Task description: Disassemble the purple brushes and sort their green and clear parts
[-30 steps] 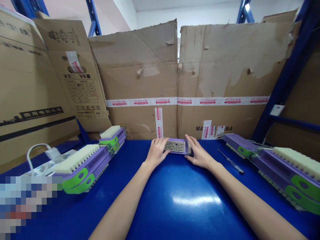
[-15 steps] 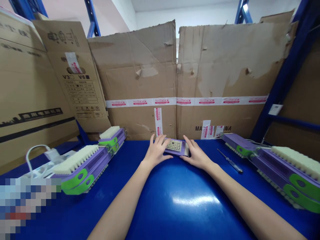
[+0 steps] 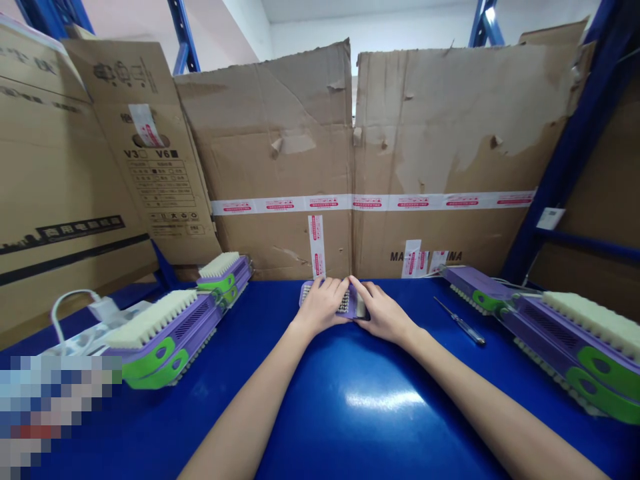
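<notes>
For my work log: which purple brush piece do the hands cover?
The small purple brush in the middle, under the left hand and right hand; the long green-handled brushes at the sides lie untouched.

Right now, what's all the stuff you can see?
small brush: one, purple with pale bristles, table middle, under both hands
big brushes: several, purple and green with cream bristles, stacked at left and right
screwdriver: one, slim, right of the hands
cable and plug: one, white, far left
cardboard boxes: several, brown, taped, standing behind
table: one, shiny blue
left hand: laid over the small brush
right hand: at the brush's right end
</notes>
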A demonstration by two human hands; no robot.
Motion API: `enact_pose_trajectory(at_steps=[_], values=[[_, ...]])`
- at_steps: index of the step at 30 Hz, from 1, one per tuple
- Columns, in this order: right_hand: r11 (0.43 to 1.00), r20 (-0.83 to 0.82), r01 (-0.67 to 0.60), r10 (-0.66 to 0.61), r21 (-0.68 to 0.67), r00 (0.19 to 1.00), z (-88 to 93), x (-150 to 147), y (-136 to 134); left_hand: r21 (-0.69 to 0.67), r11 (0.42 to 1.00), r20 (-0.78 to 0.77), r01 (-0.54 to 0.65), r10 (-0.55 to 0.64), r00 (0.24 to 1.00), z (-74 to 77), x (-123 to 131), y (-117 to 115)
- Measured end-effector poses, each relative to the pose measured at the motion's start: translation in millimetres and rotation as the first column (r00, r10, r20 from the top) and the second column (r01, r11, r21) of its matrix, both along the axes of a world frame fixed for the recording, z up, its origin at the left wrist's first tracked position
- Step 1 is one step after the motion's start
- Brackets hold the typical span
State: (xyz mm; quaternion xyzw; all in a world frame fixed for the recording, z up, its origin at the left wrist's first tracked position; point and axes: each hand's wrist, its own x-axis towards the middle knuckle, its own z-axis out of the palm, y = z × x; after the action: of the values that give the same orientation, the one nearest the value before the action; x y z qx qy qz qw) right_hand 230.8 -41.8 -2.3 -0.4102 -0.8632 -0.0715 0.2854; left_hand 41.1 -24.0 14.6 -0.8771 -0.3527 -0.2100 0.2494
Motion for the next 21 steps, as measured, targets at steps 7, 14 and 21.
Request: enact_pose_trajectory(at_steps=[7,14,21], values=[[0.997,-0.014,-0.051,0.050,-0.053,0.999,5.9,0.2,-1.0,0.014,0.999,0.018,0.051,-0.051,0.999,-0.1,-6.1,3.0],[0.989,-0.132,-0.038,0.019,-0.142,0.991,6.3,9.2,-2.5,-0.020,0.997,0.065,0.077,-0.076,0.995,3.5,-19.7,7.8],[0.994,-0.194,0.055,-0.072,-0.093,0.978,1.0,19.5,2.8,-0.009,0.999,0.162,-0.040,0.041,0.986,1.0,-36.4,13.3]])
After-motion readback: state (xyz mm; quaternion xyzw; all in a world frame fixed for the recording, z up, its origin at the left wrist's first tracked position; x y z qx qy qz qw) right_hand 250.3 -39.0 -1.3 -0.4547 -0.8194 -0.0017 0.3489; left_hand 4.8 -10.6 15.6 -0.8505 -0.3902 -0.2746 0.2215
